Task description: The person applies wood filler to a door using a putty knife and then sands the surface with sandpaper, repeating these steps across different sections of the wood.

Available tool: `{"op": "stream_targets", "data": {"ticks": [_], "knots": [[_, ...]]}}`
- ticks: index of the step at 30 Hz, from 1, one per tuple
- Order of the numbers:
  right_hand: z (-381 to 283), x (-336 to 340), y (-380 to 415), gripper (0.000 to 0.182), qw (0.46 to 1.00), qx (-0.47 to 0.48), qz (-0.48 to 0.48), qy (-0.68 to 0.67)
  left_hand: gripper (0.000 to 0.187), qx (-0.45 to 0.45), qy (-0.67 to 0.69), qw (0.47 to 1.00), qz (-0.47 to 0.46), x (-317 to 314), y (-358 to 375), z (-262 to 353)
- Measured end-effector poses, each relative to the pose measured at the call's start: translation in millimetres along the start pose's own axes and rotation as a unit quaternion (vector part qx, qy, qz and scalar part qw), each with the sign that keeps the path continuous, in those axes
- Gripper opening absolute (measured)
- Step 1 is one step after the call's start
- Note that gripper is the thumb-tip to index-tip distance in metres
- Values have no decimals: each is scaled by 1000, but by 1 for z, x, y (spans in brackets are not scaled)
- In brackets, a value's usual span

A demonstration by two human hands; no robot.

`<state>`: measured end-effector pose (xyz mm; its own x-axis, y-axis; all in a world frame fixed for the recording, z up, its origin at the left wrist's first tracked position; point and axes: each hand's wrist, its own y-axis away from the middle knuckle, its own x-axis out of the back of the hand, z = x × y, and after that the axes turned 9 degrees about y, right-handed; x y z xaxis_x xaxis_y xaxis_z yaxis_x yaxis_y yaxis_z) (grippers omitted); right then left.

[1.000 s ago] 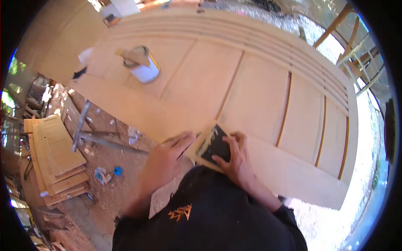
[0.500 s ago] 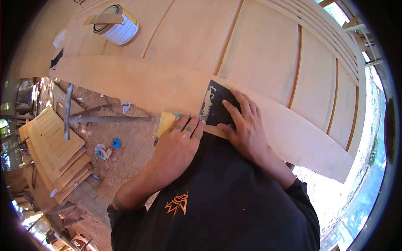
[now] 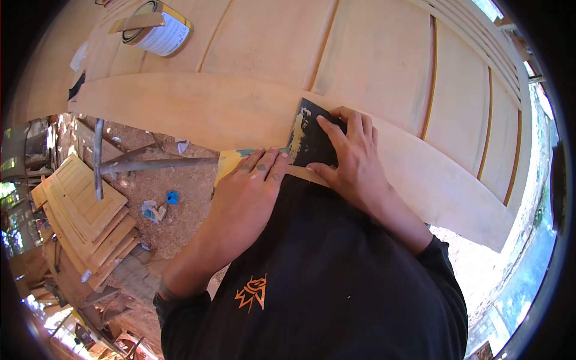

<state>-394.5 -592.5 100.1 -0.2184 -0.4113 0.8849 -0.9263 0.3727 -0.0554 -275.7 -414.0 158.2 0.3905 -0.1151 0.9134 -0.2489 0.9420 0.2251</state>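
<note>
My right hand grips a flat black putty plate, thumb on its near edge and fingers over its right side. Pale putty is smeared along the plate's left part. My left hand has its fingers close together over a yellow flat spreader with a greenish smear on its upper edge; the thumb is hidden. Those fingertips meet the plate's lower left corner. The plate rests over the near edge of a large pale wooden door, right in front of my dark shirt.
An opened can with a flat wooden strip across its top stands on the door at the far left. Below left, wooden panels lie stacked near a metal support bar. A blue scrap lies on the dirt floor.
The view has shifted slightly, so the can and door sit higher. My right index finger has slid farther up the black plate. Both hands keep their hold.
</note>
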Motion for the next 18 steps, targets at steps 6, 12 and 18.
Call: {"op": "stream_targets", "data": {"ticks": [6, 12, 18], "knots": [[-2, 0, -2, 74, 997, -36, 14, -67, 61, 53, 88, 993, 63, 2, 7, -6], [1, 0, -4, 76, 997, -15, 7, -74, 62, 62, 134, 985, 94, 11, 8, -4], [15, 20, -18, 56, 984, 172, 0, 52, 61, 82, 136, 982, 104, 9, 13, -9]]}}
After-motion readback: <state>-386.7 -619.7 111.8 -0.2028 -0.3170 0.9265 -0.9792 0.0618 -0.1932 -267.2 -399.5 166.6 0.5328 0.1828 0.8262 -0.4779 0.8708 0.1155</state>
